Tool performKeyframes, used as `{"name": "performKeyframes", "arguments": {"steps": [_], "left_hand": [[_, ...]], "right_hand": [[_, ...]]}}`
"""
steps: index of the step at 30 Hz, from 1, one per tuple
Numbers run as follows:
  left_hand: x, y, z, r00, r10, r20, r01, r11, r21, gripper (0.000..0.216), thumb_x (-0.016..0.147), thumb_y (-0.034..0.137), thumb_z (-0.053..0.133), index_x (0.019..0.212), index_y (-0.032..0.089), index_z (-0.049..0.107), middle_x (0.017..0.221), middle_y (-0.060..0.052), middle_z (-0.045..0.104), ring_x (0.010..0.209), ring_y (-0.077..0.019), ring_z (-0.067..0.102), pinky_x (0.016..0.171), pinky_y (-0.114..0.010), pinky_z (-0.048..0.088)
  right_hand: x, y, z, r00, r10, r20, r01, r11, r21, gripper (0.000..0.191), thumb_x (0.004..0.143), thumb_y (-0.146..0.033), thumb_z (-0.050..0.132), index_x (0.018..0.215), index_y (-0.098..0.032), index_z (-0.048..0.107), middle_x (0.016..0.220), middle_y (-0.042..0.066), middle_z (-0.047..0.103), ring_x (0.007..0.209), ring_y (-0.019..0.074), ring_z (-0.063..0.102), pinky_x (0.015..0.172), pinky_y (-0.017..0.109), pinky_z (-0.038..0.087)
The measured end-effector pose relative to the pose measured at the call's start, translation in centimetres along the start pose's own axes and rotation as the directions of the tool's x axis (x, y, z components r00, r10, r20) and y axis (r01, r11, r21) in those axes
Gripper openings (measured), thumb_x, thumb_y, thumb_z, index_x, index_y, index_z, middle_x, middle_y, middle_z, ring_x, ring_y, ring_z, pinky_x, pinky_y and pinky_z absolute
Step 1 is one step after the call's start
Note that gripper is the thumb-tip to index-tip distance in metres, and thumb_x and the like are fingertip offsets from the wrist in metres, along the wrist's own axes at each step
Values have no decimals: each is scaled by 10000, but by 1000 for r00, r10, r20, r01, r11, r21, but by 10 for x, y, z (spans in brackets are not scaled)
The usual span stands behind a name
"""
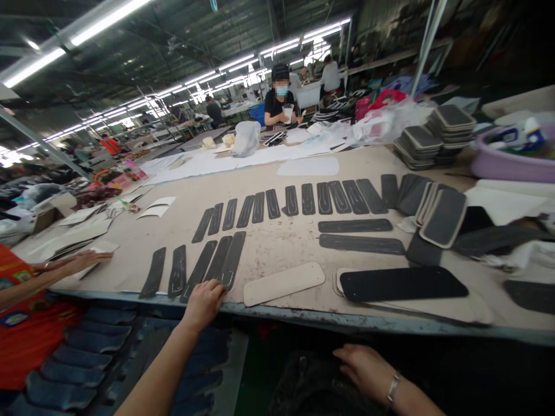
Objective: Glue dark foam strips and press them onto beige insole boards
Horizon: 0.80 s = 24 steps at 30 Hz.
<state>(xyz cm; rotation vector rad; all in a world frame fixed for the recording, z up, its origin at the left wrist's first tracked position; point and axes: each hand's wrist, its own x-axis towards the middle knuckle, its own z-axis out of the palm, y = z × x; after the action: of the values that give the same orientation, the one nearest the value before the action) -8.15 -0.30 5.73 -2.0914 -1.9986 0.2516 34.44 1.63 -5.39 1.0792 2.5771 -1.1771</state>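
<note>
My left hand [206,303] is at the table's front edge, fingers curled down on the lower end of a dark grey strip [234,260]. Right beside it lie similar rounded strips, some with shiny wet-looking streaks, among them one strip [177,270] further left. My right hand [364,365], a bracelet at its wrist, hangs below the table edge over my lap, fingers loosely stretched and holding nothing. Nearest to it on the table are a black rounded panel [403,283] on pale panels and a single cream panel [284,283].
A row of dark strips [307,199] crosses the table's middle. Stacked pads [451,127] and a purple basin [511,159] stand at the right. A co-worker's hands [82,263] rest on pale sheets at the left; another person [280,104] sits opposite. Denim pieces [82,349] lie below the edge.
</note>
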Motion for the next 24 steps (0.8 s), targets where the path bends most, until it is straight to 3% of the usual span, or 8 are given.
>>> {"name": "performKeyframes", "arguments": {"steps": [5, 10, 12, 15, 18, 21, 24], "left_hand": [[4, -6, 5, 999, 49, 19, -49, 999, -5, 264, 869, 277, 407, 895, 213, 662, 845, -58, 622, 801, -199, 586, 739, -327, 394], [10, -9, 10, 993, 118, -29, -119, 993, -28, 248, 832, 276, 425, 796, 181, 651, 790, -62, 618, 790, -205, 593, 733, -323, 408], [12, -9, 5, 991, 71, -112, -82, 992, -100, 254, 818, 310, 432, 764, 175, 640, 779, -62, 622, 753, -198, 594, 723, -314, 418], [15, -6, -22, 960, -157, -232, 73, 939, -335, 233, 757, 378, 483, 760, 191, 623, 804, -50, 634, 717, -185, 596, 689, -284, 440], [14, 4, -66, 901, -392, -183, 194, 744, -639, 219, 635, 424, 589, 728, 229, 626, 795, -19, 643, 740, -201, 602, 703, -281, 468], [8, 19, -101, 841, -541, 21, 252, 358, -899, 270, 521, 433, 689, 705, 240, 651, 779, -10, 655, 770, -226, 602, 703, -296, 499], [-1, 32, -113, 817, -526, 238, 259, -36, -965, 305, 467, 403, 750, 704, 228, 671, 774, -22, 669, 736, -223, 603, 641, -293, 518]], "right_hand": [[-1, 2, 1, 999, 39, 4, -39, 999, -20, 292, 782, -199, 483, 1007, -239, 663, 931, 71, 658, 918, 220, 615, 809, 288, 429], [-5, -5, -5, 999, 1, -34, -2, 999, -34, 257, 777, -202, 504, 969, -217, 674, 915, 70, 667, 884, 218, 623, 788, 287, 449], [-9, -12, -10, 998, -35, -60, 35, 999, -1, 243, 789, -209, 506, 960, -207, 678, 903, 71, 670, 861, 210, 625, 774, 282, 456], [-16, -29, -26, 977, -109, -182, 137, 980, 147, 271, 817, -222, 505, 1036, -203, 663, 906, 65, 673, 848, 180, 621, 778, 259, 457], [-16, -52, -52, 918, -108, -382, 247, 908, 338, 301, 837, -252, 512, 1106, -192, 634, 907, 55, 675, 841, 159, 613, 792, 249, 458], [-1, -71, -81, 840, 32, -541, 277, 832, 480, 333, 843, -285, 516, 1146, -177, 604, 978, 62, 664, 863, 163, 604, 815, 275, 466], [25, -79, -102, 803, 176, -570, 227, 793, 565, 396, 849, -313, 502, 1210, -158, 551, 1106, 89, 625, 918, 175, 593, 846, 306, 460]]}}
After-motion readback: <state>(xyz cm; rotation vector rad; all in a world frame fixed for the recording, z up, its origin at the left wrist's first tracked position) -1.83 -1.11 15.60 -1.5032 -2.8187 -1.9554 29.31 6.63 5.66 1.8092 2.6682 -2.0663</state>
